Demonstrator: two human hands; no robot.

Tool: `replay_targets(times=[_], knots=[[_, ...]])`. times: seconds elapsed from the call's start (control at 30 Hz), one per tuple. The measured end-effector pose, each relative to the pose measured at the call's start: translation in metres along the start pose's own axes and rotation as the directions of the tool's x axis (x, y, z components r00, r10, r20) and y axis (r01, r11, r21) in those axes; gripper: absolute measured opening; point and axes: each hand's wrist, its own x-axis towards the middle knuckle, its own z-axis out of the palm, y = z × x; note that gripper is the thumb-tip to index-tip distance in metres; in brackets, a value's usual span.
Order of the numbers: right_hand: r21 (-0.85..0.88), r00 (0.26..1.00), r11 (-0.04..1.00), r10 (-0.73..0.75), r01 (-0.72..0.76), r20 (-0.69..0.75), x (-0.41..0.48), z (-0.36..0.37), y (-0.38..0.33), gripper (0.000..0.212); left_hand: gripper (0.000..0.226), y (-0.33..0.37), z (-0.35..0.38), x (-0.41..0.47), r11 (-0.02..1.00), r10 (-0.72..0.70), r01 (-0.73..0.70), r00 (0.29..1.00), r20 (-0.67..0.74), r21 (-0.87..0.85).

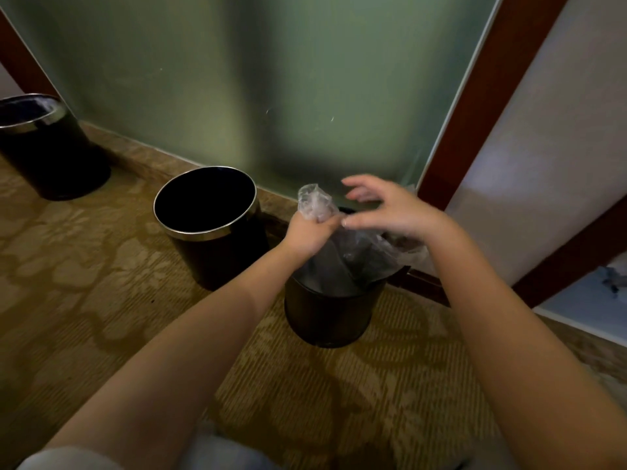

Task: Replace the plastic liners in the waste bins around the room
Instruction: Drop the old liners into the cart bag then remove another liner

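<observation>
I'm seeing plastic lining the far-left bin [51, 154]; the middle bin [210, 232] is sitting bare, needing one. The left hand [310, 232] is gripping the bunched clear liner [349, 252] in the right bin [325, 313]. The right hand [390, 208] is hovering, fingers spread, empty.

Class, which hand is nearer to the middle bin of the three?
Left. The left hand, holding the clear liner, is just right of the middle bin; the right hand hovers farther right, open.
</observation>
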Motion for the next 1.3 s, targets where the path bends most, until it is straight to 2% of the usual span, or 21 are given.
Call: replay_targets(times=[0.07,0.17,0.27,0.37,0.47,0.5,0.57,0.63,0.73,0.8,0.87,0.93,0.97,1.0,1.03,1.07,1.13,1.17,1.23,1.27,1.3], knots=[[-0.251,0.996,0.965,0.087,-0.078,0.024,-0.001,0.011,0.019,0.065,0.008,-0.001,-0.006,0.002,0.996,-0.09,0.09,0.994,-0.064,-0.014],[-0.414,0.995,0.906,0.069,-0.093,-0.072,0.001,0.037,0.037,0.012,0.004,0.002,-0.014,0.002,0.978,-0.148,0.136,0.986,-0.071,-0.156],[-0.44,0.993,0.891,0.105,-0.116,-0.048,0.003,0.061,0.047,0.016,0.018,0.012,-0.019,0.001,0.971,-0.104,0.11,0.994,0.038,-0.212],[-0.49,0.99,0.867,0.133,-0.093,0.047,0.004,0.079,0.056,0.018,0.007,0.023,-0.017,-0.004,0.964,-0.107,0.135,0.986,0.131,-0.229],[-0.564,0.988,0.822,0.14,-0.077,0.069,0.002,0.084,0.059,0.012,0.022,0.027,-0.013,-0.005,0.946,-0.144,0.174,0.982,0.124,-0.273],[-0.571,0.993,0.818,0.111,-0.064,0.048,0.001,0.083,0.061,0.013,0.02,0.026,-0.014,-0.004,0.963,-0.141,0.154,0.987,0.073,-0.22],[-0.588,0.998,0.807,0.066,-0.053,0.001,0.0,0.077,0.065,0.019,0.008,0.018,-0.019,0.002,0.995,-0.097,0.099,0.994,-0.05,0.026],[-0.623,0.998,0.78,0.052,-0.056,-0.024,-0.003,0.07,0.071,0.023,0.026,0.004,-0.03,0.009,0.946,-0.066,0.111,0.986,-0.152,0.305],[-0.723,0.992,0.684,0.001,-0.094,-0.128,-0.011,0.061,0.079,0.016,0.02,-0.013,-0.05,0.016,0.863,-0.032,0.129,0.979,-0.202,0.488],[-0.695,0.976,0.706,-0.025,-0.136,-0.217,-0.012,0.057,0.082,0.018,0.009,-0.021,-0.058,0.018,0.811,-0.025,0.134,0.981,-0.194,0.57],[-0.59,0.958,0.789,-0.007,-0.171,-0.287,-0.011,0.05,0.082,0.019,0.011,-0.027,-0.06,0.019,0.772,-0.041,0.145,0.983,-0.18,0.618],[-0.367,0.933,0.902,0.091,-0.225,-0.348,-0.01,0.044,0.08,0.018,0.017,-0.03,-0.06,0.02,0.751,-0.046,0.143,0.985,-0.164,0.645],[-0.152,0.915,0.959,0.171,-0.24,-0.365,-0.01,0.041,0.083,0.016,0.018,-0.03,-0.059,0.02,0.746,-0.043,0.14,0.986,-0.163,0.651],[0.123,0.897,0.962,0.273,-0.245,-0.348,-0.013,0.038,0.083,0.016,0.018,-0.029,-0.058,0.021,0.75,-0.034,0.133,0.986,-0.163,0.648],[0.371,0.884,0.9,0.351,-0.228,-0.309,-0.015,0.035,0.085,0.017,0.018,-0.029,-0.058,0.022,0.755,-0.027,0.128,0.986,-0.164,0.644],[0.523,0.883,0.831,0.379,-0.193,-0.277,-0.017,0.032,0.085,0.017,0.019,-0.03,-0.058,0.022,0.754,-0.019,0.122,0.986,-0.164,0.645],[0.738,0.915,0.672,0.334,-0.063,-0.226,-0.02,0.03,0.079,0.013,0.02,-0.031,-0.055,0.022,0.731,-0.014,0.107,0.99,-0.143,0.674],[0.816,0.933,0.577,0.304,-0.02,-0.191,-0.019,0.031,0.075,0.007,0.021,-0.033,-0.052,0.021,0.706,-0.027,0.104,0.992,-0.121,0.7],[0.927,0.953,0.374,0.27,0.027,-0.137,-0.014,0.035,0.055,0.04,0.023,-0.034,-0.045,0.018,0.647,-0.073,0.099,0.995,-0.068,0.756],[0.945,0.955,0.326,0.27,0.027,-0.121,-0.011,0.04,0.047,0.049,0.024,-0.034,-0.042,0.017,0.626,-0.088,0.088,0.995,-0.042,0.775],[0.94,0.95,0.342,0.289,0.012,-0.117,-0.006,0.047,0.039,0.05,0.024,-0.033,-0.04,0.016,0.615,-0.1,0.084,0.995,-0.029,0.784]])
